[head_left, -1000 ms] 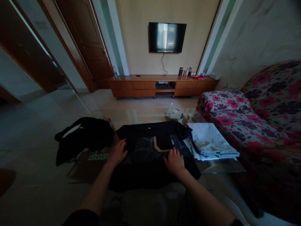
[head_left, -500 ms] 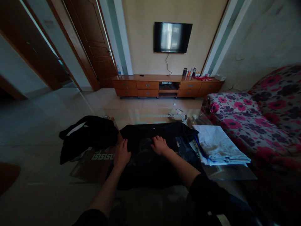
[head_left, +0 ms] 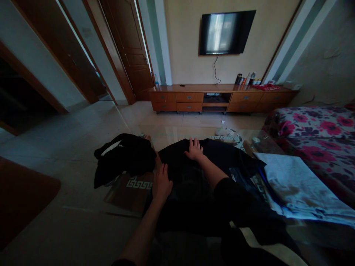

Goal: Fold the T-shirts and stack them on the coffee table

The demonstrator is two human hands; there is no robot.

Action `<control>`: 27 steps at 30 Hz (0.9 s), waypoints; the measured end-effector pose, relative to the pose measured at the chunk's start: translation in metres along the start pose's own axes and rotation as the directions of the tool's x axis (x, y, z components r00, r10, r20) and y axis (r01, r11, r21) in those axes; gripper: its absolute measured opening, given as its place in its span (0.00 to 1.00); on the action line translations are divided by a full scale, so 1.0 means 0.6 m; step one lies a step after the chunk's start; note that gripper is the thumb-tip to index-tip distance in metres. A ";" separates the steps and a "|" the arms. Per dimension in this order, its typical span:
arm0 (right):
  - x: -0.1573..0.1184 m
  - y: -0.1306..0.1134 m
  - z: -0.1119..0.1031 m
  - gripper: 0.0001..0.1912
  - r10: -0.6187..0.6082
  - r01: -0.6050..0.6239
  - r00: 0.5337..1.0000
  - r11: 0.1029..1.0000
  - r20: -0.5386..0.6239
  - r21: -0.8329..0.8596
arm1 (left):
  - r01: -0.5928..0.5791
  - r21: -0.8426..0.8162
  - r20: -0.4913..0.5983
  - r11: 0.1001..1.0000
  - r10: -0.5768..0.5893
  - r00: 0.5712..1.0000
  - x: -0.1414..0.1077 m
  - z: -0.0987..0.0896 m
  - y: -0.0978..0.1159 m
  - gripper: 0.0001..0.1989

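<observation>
A black T-shirt [head_left: 185, 181] lies spread on a glass-topped table, its collar toward the far side. My left hand [head_left: 162, 183] rests on its left part, fingers stretched out. My right hand [head_left: 195, 149] lies flat near the collar, fingers spread, holding nothing. Left of the shirt is a heap of black clothing [head_left: 124, 157] with a white stripe. To the right sits folded pale fabric [head_left: 302, 181] with a blue edge. A dark plastic-looking packet with a small white label [head_left: 233, 177] is on the shirt's right side, partly behind my right arm.
The glass table [head_left: 140, 184] has a patterned border. A small glass jar [head_left: 255, 141] stands near its far right. Beyond are a floral sofa [head_left: 318, 142], a wooden TV cabinet [head_left: 191, 98] with several bottles, and a wall-mounted television [head_left: 227, 33].
My right hand has slid forward over the shirt to near its collar. My left hand stays on the shirt's left part. The whole view has shifted, with things appearing farther right.
</observation>
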State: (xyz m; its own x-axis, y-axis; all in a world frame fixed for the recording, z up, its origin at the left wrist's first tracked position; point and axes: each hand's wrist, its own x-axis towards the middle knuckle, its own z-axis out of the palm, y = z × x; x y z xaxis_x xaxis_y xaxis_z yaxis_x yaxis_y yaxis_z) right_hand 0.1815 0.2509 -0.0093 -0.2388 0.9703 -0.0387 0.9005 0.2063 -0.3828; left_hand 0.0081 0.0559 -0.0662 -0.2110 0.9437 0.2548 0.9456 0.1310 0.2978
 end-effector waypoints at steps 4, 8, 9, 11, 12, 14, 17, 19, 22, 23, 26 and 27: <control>-0.026 -0.022 0.024 0.19 -0.199 0.191 0.976 0.978 0.094 0.086 | 0.010 -0.013 -0.013 1.000 -0.010 1.000 0.001 0.002 -0.001 0.41; -0.060 -0.063 0.053 0.21 -0.265 0.240 0.960 0.948 0.095 0.210 | 0.029 -0.036 -0.031 0.999 -0.030 0.999 -0.001 -0.001 0.000 0.41; -0.064 -0.074 0.058 0.20 -0.232 0.208 0.970 0.947 0.075 0.244 | 0.030 -0.041 -0.038 0.999 -0.032 0.999 -0.002 -0.002 0.000 0.41; -0.065 -0.095 0.061 0.15 -0.150 0.128 0.987 0.943 0.050 0.308 | 0.036 -0.053 -0.056 0.998 -0.039 0.998 -0.002 -0.005 0.000 0.41; -0.063 -0.103 0.059 0.13 -0.108 0.090 0.993 0.940 0.038 0.330 | 0.039 -0.060 -0.066 0.997 -0.043 0.997 -0.002 -0.007 0.000 0.40; -0.055 -0.112 0.052 0.17 -0.020 0.014 1.000 0.929 0.013 0.369 | 0.051 -0.074 -0.093 0.996 -0.058 0.994 -0.001 -0.010 -0.002 0.37; -0.052 -0.099 0.037 0.26 0.107 -0.106 0.994 0.905 0.020 0.412 | 0.087 -0.071 -0.144 0.994 -0.097 0.985 -0.003 -0.016 -0.008 0.32; -0.060 -0.076 0.029 0.25 0.170 -0.180 0.983 0.895 0.061 0.408 | 0.114 -0.043 -0.161 0.993 -0.119 0.980 -0.005 -0.020 -0.009 0.31; -0.082 -0.041 0.024 0.24 0.230 -0.277 0.959 0.881 0.165 0.383 | 0.120 0.031 -0.144 0.992 -0.114 0.983 -0.008 -0.028 -0.007 0.31; -0.089 -0.033 0.024 0.27 0.235 -0.300 0.949 0.875 0.208 0.380 | 0.119 0.062 -0.127 0.991 -0.111 0.986 -0.008 -0.031 -0.005 0.31; -0.103 -0.028 0.022 0.31 0.212 -0.281 0.949 0.905 0.235 0.319 | 0.129 0.149 -0.042 0.980 -0.124 0.991 -0.002 -0.045 -0.002 0.29; -0.106 -0.030 0.021 0.30 0.204 -0.257 0.957 0.926 0.207 0.275 | 0.138 0.167 -0.010 0.976 -0.138 0.990 0.001 -0.050 -0.002 0.28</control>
State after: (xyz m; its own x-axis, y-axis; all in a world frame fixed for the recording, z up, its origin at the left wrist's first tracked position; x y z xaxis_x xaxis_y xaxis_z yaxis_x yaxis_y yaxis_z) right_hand 0.1760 0.1839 -0.0116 -0.1200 0.9443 -0.3064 0.7954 -0.0933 -0.5989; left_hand -0.0005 0.0470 -0.0388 -0.3419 0.9136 0.2203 0.9355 0.3086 0.1719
